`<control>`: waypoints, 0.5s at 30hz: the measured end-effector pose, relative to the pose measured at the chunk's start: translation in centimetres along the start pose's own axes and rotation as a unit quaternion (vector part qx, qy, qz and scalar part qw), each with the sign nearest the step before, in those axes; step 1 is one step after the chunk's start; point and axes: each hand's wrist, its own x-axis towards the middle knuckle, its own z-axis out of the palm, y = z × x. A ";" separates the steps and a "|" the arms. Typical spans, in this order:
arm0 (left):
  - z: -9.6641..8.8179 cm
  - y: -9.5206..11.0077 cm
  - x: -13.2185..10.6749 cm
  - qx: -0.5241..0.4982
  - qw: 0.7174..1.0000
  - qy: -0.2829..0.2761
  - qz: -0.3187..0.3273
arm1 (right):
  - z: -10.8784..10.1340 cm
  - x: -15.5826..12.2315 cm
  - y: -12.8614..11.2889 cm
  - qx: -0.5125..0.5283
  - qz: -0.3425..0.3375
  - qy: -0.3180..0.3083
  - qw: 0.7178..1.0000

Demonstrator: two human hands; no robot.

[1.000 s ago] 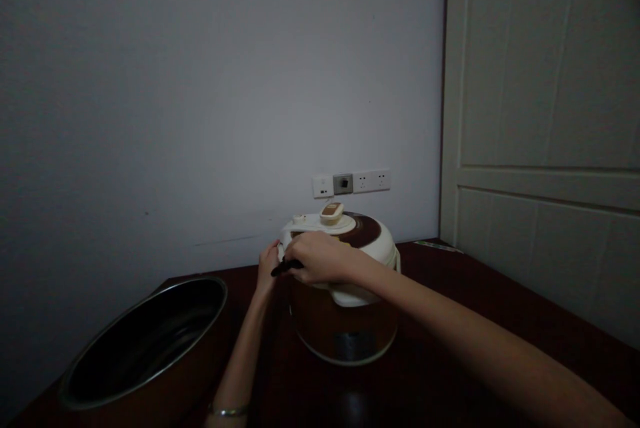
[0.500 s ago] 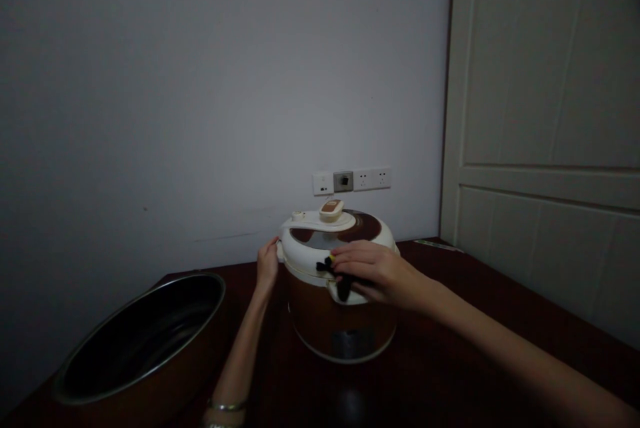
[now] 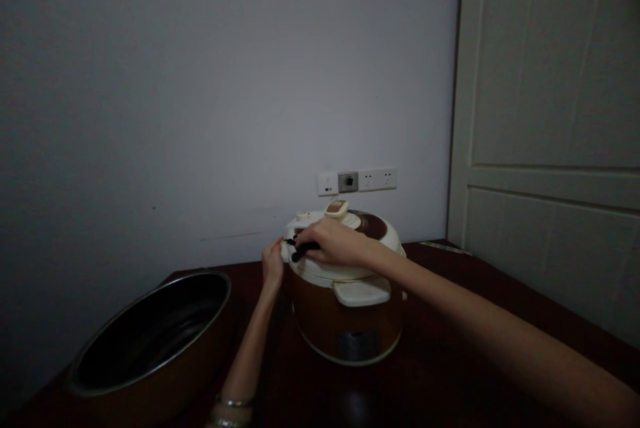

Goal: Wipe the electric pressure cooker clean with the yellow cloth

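On the dark red tabletop (image 3: 430, 378) we see the brown and white cooker (image 3: 345, 318), which stands upright. At its left we have a wide open pot (image 3: 197, 363), dark inside, and well apart, near the far edge at right, lies one thin flat strip (image 3: 445, 247).

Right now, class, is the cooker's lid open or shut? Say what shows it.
Shut: the white lid sits down on the brown body, with no gap in view between them. Whether it is locked, I cannot tell.
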 end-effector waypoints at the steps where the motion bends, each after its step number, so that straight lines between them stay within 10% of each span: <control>1: 0.0 -0.1 0.0 0.001 1.000 -0.002 -0.001 | -0.4 -1.0 -0.5 0.008 -0.019 -0.012 1.000; 7: -0.1 -0.6 0.0 0.007 1.000 -0.012 0.007 | -2.1 -4.2 -2.2 -0.003 -0.149 -0.088 0.985; 15: -0.6 0.7 -0.5 0.034 0.998 -0.054 0.017 | 0.6 1.9 -3.2 -0.179 -0.122 -0.078 0.973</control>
